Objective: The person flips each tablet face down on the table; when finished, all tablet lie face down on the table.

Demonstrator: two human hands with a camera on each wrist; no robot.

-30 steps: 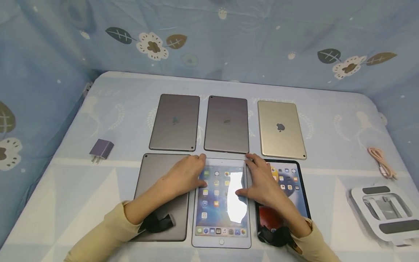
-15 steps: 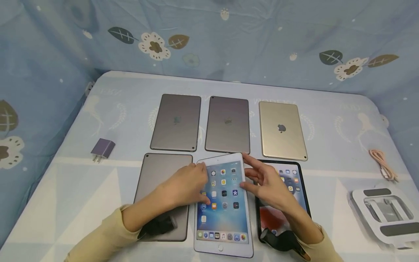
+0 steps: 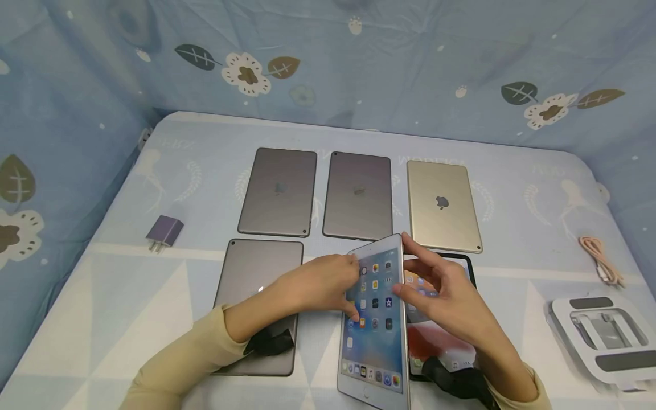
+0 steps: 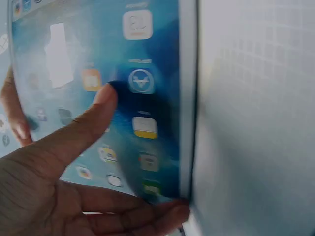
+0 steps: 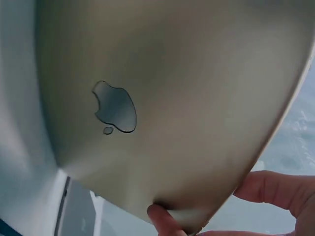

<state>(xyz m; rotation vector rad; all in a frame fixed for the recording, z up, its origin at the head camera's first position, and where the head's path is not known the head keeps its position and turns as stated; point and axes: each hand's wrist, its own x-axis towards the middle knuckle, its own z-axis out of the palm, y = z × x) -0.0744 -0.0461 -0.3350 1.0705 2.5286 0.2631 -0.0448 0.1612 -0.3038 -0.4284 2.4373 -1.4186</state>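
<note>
A white-framed tablet with a lit home screen is tilted up, its right edge raised toward the right hand. My left hand grips its upper left part, thumb lying on the glass, as the left wrist view also shows. On the upper right edge, my right hand pinches the tablet between thumb and fingers. Its gold back with a logo faces the right wrist camera. Partly behind the right hand lies a black-framed tablet, screen lit. A grey tablet lies face down under the left forearm.
Along the back lie two grey tablets, one at left and one in the middle, and a gold tablet, all backs up. A purple charger plug sits left. A pink cable and a white stand lie right.
The white-framed tablet has come up from lying flat between its neighbours. Both hands have moved right with it, and it has turned from flat to tilted.
</note>
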